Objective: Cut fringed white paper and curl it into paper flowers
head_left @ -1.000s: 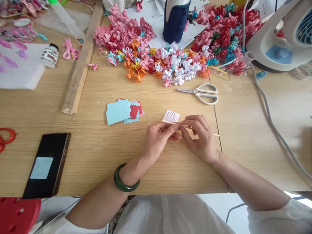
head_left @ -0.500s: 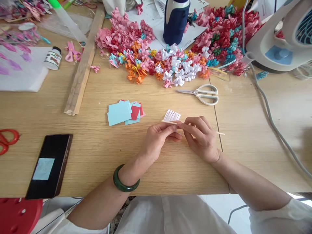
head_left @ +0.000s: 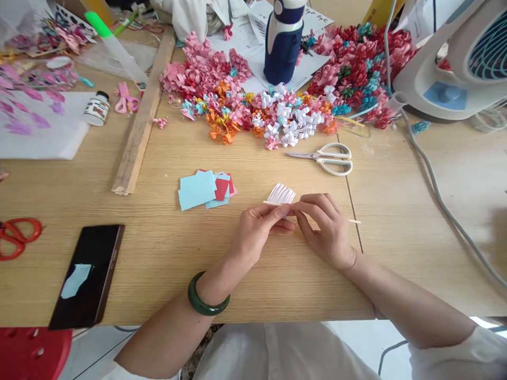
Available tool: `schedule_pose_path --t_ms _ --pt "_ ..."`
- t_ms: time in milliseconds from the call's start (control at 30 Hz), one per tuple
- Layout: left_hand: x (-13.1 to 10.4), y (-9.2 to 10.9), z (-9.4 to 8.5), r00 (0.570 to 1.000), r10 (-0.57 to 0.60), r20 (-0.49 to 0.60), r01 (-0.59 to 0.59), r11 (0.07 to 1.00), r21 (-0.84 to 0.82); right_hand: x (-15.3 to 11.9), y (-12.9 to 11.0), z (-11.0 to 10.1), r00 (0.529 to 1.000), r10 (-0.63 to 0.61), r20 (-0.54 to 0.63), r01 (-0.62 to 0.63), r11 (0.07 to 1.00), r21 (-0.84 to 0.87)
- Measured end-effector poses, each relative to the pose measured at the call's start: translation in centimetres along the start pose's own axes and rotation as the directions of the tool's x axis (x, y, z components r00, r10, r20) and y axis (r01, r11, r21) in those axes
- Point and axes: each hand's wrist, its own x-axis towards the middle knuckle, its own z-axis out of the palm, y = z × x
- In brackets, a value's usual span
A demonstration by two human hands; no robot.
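Note:
A thin pale stick [head_left: 271,202] runs through the fingertips of both hands, and its far end pokes out past my right hand. My left hand [head_left: 259,224] pinches it between thumb and fingers. My right hand [head_left: 322,227] has its thumb and forefinger closed on it, close to the left fingertips. Just beyond the stick shows a small piece of white paper cut into strips [head_left: 281,193]; its lower edge is hidden, so I cannot tell whether the fingers grip it. To the left lie light blue cards [head_left: 197,190] with red and pink ones.
White-handled scissors [head_left: 332,159] lie beyond my right hand. Curled paper flowers [head_left: 206,74] are heaped at the back around a dark blue bottle [head_left: 283,50]. A wooden bar [head_left: 144,116], a phone [head_left: 87,277] and red scissors [head_left: 18,238] are leftward; a white fan [head_left: 443,79] stands right.
The view has tilted slightly, moving the table items a little in the picture. Both hands keep their pinch on the stick, with the fingers shifted slightly; the strip-cut paper shows a bit more.

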Motion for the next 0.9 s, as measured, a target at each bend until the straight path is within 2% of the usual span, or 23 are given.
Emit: schedule_pose_path --t_ms 233,467,533,900 --pt "0.13 -0.19 0.25 0.997 0.063 -0.051 -0.062 0.998 0.033 -0.20 0.37 0.08 0.997 0.060 0.053 -0.061 0.998 0.012" --pt "0.22 -0.15 0.44 1.000 0.013 -0.028 -0.013 1.000 -0.015 -0.19 0.92 -0.28 0.992 -0.121 0.041 0.124 0.987 -0.101" --pt "0.25 -0.13 0.37 1.000 -0.002 -0.017 0.002 1.000 -0.014 -0.07 0.88 -0.28 0.990 -0.133 0.037 0.137 0.984 -0.112" --pt "0.04 0.16 0.10 0.999 -0.046 0.004 0.046 0.998 -0.044 -0.31 0.63 0.01 0.998 -0.059 0.010 0.060 0.992 -0.114"
